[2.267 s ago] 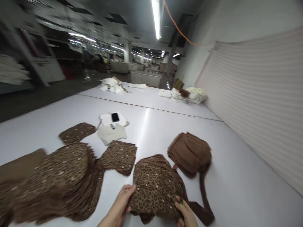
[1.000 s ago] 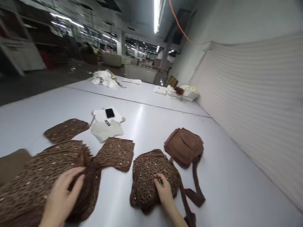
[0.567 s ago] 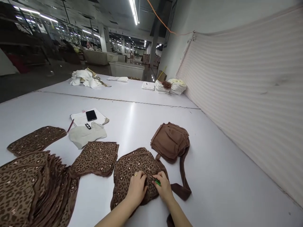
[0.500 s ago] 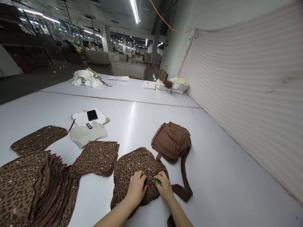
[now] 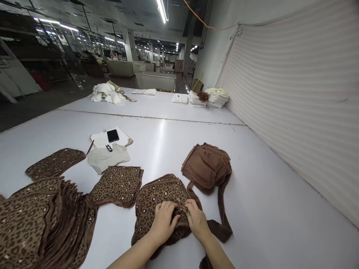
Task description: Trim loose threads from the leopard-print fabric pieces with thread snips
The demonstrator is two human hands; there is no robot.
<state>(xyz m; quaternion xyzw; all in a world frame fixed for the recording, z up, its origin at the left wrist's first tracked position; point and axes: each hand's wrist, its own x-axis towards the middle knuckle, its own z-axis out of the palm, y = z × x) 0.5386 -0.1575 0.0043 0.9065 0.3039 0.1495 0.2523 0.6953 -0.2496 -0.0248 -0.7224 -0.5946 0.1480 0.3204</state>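
Note:
A stack of leopard-print fabric pieces [image 5: 157,192] with brown edges lies in front of me. My left hand [image 5: 165,220] rests on it, fingers bent and gripping the top piece near its right side. In my right hand [image 5: 197,222] is a small green-handled tool [image 5: 188,212], pinched between thumb and fingers. Its thin metal tip points left at the fabric by my left fingertips; the fingers cover most of it, so its kind is unclear. Just beyond my right hand sits a pile of plain brown fabric pieces [image 5: 200,162], with a long brown strip [image 5: 221,203] trailing from it.
More leopard-print pieces [image 5: 119,185] lie to the left, beside a tall fanned stack [image 5: 25,216]. Farther back are a phone [image 5: 113,135] on papers, a pale cloth piece [image 5: 102,160] and a pen [image 5: 90,147]. White cloth stacks [image 5: 198,100] stand near the striped curtain [image 5: 280,74].
The view has shifted slightly. My right hand has moved closer to my left, and its fingers now cover more of the green tool. The left fingers have stretched toward the tool's tip.

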